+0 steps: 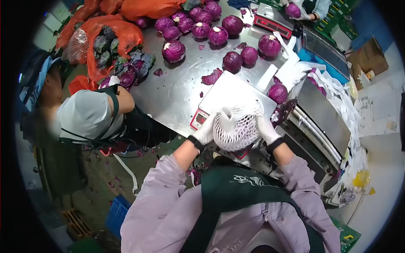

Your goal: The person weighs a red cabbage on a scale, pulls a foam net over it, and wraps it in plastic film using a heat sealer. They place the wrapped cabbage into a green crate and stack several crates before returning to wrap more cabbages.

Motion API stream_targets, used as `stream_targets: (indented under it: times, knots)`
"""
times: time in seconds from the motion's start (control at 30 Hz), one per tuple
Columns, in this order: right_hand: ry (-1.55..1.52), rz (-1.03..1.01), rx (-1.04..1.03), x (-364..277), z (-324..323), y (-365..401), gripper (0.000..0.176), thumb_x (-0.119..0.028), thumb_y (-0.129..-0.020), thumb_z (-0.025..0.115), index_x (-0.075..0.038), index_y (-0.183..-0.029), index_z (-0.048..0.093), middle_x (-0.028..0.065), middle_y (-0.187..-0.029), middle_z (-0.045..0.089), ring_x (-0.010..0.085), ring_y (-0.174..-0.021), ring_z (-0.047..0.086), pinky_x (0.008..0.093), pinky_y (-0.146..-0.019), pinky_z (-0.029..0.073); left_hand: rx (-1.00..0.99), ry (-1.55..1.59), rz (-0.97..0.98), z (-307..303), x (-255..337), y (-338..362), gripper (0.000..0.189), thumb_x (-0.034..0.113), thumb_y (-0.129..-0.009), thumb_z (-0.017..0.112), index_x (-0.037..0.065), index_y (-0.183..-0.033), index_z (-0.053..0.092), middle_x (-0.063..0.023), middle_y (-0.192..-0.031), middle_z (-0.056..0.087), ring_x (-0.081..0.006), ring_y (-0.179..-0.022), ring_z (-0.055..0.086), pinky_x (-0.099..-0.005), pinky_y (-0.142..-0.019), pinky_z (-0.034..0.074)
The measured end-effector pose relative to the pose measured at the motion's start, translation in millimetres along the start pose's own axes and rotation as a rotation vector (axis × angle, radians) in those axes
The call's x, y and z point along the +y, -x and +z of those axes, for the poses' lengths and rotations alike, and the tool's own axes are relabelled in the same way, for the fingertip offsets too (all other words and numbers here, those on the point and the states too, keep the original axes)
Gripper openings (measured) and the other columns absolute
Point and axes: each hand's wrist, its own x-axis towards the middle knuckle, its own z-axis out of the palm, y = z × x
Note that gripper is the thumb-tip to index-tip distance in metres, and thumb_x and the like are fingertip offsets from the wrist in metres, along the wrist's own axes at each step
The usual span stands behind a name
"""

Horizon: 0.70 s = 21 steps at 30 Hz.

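Note:
A white foam net sleeve [236, 128] bulges in front of my chest, over the near edge of a scale [234, 92] with a bare pale plate and red display panel. Pinkish-purple shows through its mesh, but I cannot make out clearly what is inside. My left hand [206, 130], in a white glove, grips the sleeve's left side. On its right side, my gloved right hand [267, 130] holds it too, with some fingers hidden behind the mesh. A red cabbage [277, 93] lies just right of the scale.
Several red cabbages [218, 36] sit across the metal table [152, 97]. Orange mesh sacks [97, 38] lie at the back left. A co-worker [90, 109] stands at left; another person's gloved hand [300, 12] holds a cabbage behind a second scale [274, 21]. A metal-topped machine [322, 118] stands at right.

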Motion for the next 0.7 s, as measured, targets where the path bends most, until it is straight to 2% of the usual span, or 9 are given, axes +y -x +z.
stream_targets:
  times: [0.07, 0.1, 0.23, 0.37, 0.4, 0.57, 0.63, 0.67, 0.7]
  knots:
    - [0.467, 0.185, -0.088, -92.9, 4.8, 56.6, 0.037, -0.029, -0.098, 0.049, 0.004, -0.106, 0.064, 0.0076, -0.096, 0.067, 0.0111, -0.083, 0.059, 0.0249, -0.076, 0.046, -0.117, 0.353, -0.105, -1.4, -17.5, 8.7, 0.052, 0.037, -0.099, 0.037, -0.002, -0.133, 0.042, -0.0175, -0.129, 0.054, -0.029, -0.115, 0.055, -0.0406, -0.104, 0.041]
    - [0.131, -0.071, -0.188, -69.0, 13.8, 68.5, 0.03, -0.019, -0.096, 0.05, 0.006, -0.105, 0.063, 0.0063, -0.096, 0.067, 0.0108, -0.087, 0.06, 0.0237, -0.076, 0.048, -0.202, 0.296, -0.073, 11.1, -16.3, 35.6, 0.045, 0.028, -0.098, 0.036, -0.003, -0.13, 0.044, -0.0183, -0.127, 0.055, -0.029, -0.114, 0.055, -0.0409, -0.103, 0.042]
    - [-0.282, 0.257, -0.296, -50.3, -22.2, 95.8, 0.034, -0.015, -0.092, 0.058, 0.005, -0.12, 0.054, 0.0079, -0.112, 0.063, 0.0134, -0.1, 0.06, 0.0273, -0.09, 0.046, -0.037, 0.251, -0.056, 14.9, -33.5, 31.2, 0.042, 0.017, -0.093, 0.039, -0.007, -0.125, 0.048, -0.0205, -0.125, 0.056, -0.0299, -0.114, 0.055, -0.0416, -0.1, 0.043]
    - [-0.796, 0.534, -0.365, -29.5, -9.3, 127.4, 0.049, -0.031, -0.1, 0.045, -0.003, -0.14, 0.039, 0.0099, -0.137, 0.048, 0.0174, -0.123, 0.046, 0.0325, -0.106, 0.036, -0.452, 0.344, -0.056, 49.3, -0.3, 39.2, 0.034, 0.015, -0.092, 0.044, -0.009, -0.11, 0.058, -0.0207, -0.104, 0.066, -0.0287, -0.097, 0.064, -0.0395, -0.093, 0.048]
    - [-0.802, 0.367, -0.395, -24.4, -8.2, 131.3, 0.05, -0.032, -0.1, 0.043, -0.005, -0.141, 0.036, 0.0095, -0.137, 0.047, 0.017, -0.124, 0.046, 0.0323, -0.106, 0.036, -0.614, 0.136, 0.019, 59.9, 6.0, 38.3, 0.029, 0.012, -0.092, 0.047, -0.009, -0.107, 0.059, -0.0178, -0.101, 0.067, -0.0249, -0.094, 0.064, -0.0365, -0.087, 0.05]
    - [-0.71, -0.145, -0.274, -72.0, 0.9, 149.1, 0.059, -0.035, -0.096, 0.047, 0.003, -0.139, 0.036, 0.0135, -0.136, 0.048, 0.0213, -0.125, 0.045, 0.0332, -0.107, 0.033, -0.174, -0.905, 0.422, 114.6, 19.2, 42.0, 0.031, 0.015, -0.093, 0.053, -0.003, -0.118, 0.057, -0.0118, -0.115, 0.062, -0.0203, -0.105, 0.059, -0.0336, -0.093, 0.047]
    - [-0.563, -0.352, -0.283, -78.9, -13.6, 148.1, 0.054, -0.03, -0.091, 0.054, 0.004, -0.133, 0.044, 0.0144, -0.132, 0.05, 0.0238, -0.123, 0.046, 0.0361, -0.106, 0.033, -0.118, 0.03, -0.213, 98.3, -8.3, 43.2, 0.044, 0.035, -0.1, 0.042, 0.003, -0.128, 0.052, -0.0105, -0.122, 0.059, -0.0205, -0.109, 0.057, -0.0344, -0.095, 0.045]
    - [-0.5, -0.344, -0.264, -88.2, -14.0, 152.7, 0.055, -0.027, -0.089, 0.058, 0.004, -0.132, 0.045, 0.0139, -0.132, 0.05, 0.0237, -0.123, 0.046, 0.0358, -0.105, 0.034, -0.191, -0.382, 0.023, 103.3, -21.1, 58.5, 0.057, 0.047, -0.1, 0.033, 0.003, -0.134, 0.045, -0.0108, -0.131, 0.053, -0.0224, -0.116, 0.052, -0.0373, -0.102, 0.041]
    - [-0.436, -0.331, -0.245, -103.9, -13.6, 161.6, 0.056, -0.024, -0.086, 0.062, 0.003, -0.132, 0.046, 0.0135, -0.132, 0.05, 0.0236, -0.123, 0.046, 0.0354, -0.105, 0.035, -0.282, 0.105, -0.418, 80.3, -25.0, 45.2, 0.065, 0.052, -0.099, 0.029, 0.001, -0.137, 0.041, -0.0139, -0.133, 0.051, -0.024, -0.118, 0.052, -0.0389, -0.105, 0.039]
